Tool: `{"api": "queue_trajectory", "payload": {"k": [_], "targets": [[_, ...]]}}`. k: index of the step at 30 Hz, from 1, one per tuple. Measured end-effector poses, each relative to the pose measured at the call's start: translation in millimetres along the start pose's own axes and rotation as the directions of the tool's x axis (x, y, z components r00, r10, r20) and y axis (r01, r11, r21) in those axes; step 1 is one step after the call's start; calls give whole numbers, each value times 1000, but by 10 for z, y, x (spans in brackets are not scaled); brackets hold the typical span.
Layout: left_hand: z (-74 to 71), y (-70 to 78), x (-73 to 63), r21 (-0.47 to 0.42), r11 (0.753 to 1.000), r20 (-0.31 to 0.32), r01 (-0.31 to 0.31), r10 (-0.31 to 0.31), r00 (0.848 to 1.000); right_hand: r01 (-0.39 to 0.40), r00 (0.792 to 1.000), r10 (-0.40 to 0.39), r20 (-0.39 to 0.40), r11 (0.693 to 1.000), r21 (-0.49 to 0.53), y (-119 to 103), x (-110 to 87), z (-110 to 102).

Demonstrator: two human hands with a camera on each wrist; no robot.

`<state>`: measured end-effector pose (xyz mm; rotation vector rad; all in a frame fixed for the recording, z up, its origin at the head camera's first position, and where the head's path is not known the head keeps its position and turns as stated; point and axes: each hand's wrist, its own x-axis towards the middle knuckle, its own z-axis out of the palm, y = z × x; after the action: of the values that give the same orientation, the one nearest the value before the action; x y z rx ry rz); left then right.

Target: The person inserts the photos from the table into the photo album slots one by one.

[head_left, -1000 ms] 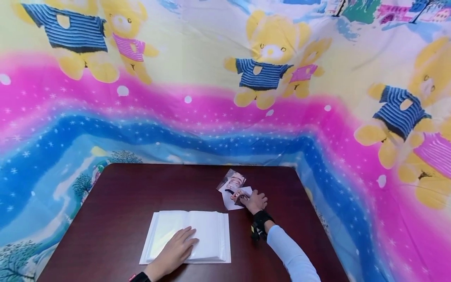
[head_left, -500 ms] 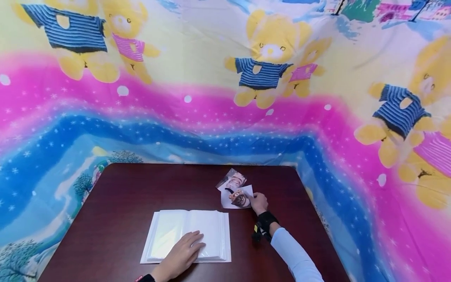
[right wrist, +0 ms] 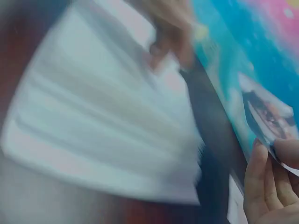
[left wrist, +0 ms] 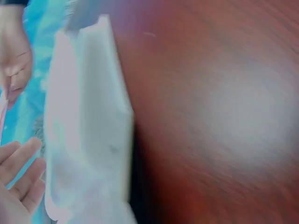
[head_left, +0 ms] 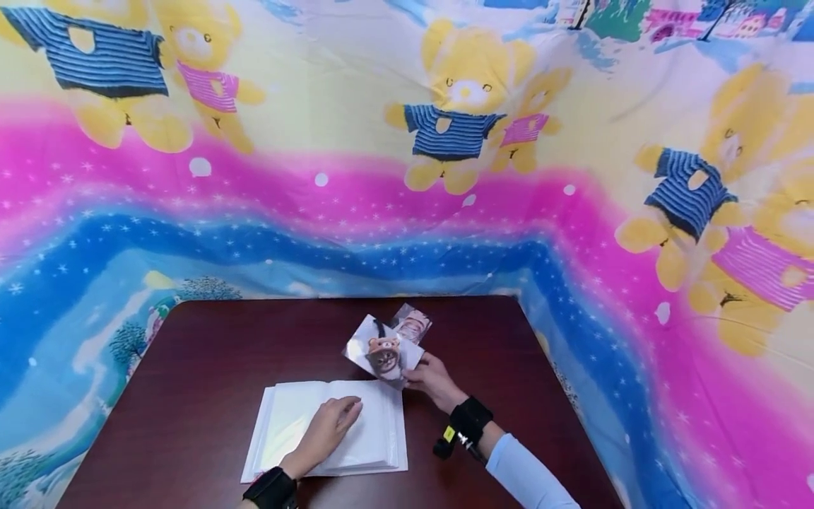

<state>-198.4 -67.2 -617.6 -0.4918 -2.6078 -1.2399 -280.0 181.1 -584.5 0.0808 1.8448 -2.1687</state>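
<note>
My right hand [head_left: 437, 383] pinches the lower right corner of a white photo [head_left: 372, 353] printed with a round-eared brown bear face. The photo is raised and tilted, between the far side of the table and an open photo album [head_left: 375, 435] with white sleeve pages. In the right wrist view, thumb and fingers hold the photo [right wrist: 271, 114] by its edge. My left hand [head_left: 324, 430] hovers over or lightly touches the album's middle; contact is unclear. Its fingers [left wrist: 23, 161] look relaxed and hold nothing in the left wrist view.
Another photo [head_left: 415, 324] lies on the dark red-brown table [head_left: 191, 396] behind the raised one and is partly covered by it in view. A curtain [head_left: 305, 212] with printed teddy bears hangs round the table's back and sides.
My right hand has picked the bear photo up off the table and brought it left toward the album. My left hand has lifted slightly from the page. The head view has shifted a little.
</note>
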Motion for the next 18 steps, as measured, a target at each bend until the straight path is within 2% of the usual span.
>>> {"api": "queue_trajectory", "payload": {"k": [2,4,8,10,13,16,18], "targets": [[-35,30,62,-119,988,-9,101,-102,995,-8,999,6,53,1000,23,72,-65,142],[-68,48,106,-242,957,-31,163,-176,984,-33,996,30,83,999,40,149,-124,257],[-129,62,119,-423,887,-85,188,-245,966,-54,991,48,123,997,49,283,-219,402],[-154,55,107,-447,874,-103,190,-262,960,-56,990,50,132,997,46,321,-243,441],[-201,26,91,-411,890,-123,199,-270,955,-49,987,44,154,998,25,330,-268,488],[-265,-29,82,-337,923,-134,185,-241,961,-17,987,26,161,998,-55,300,-245,517],[-318,-61,78,-297,938,-118,178,-221,968,13,986,8,168,993,-120,266,-188,516]]}}
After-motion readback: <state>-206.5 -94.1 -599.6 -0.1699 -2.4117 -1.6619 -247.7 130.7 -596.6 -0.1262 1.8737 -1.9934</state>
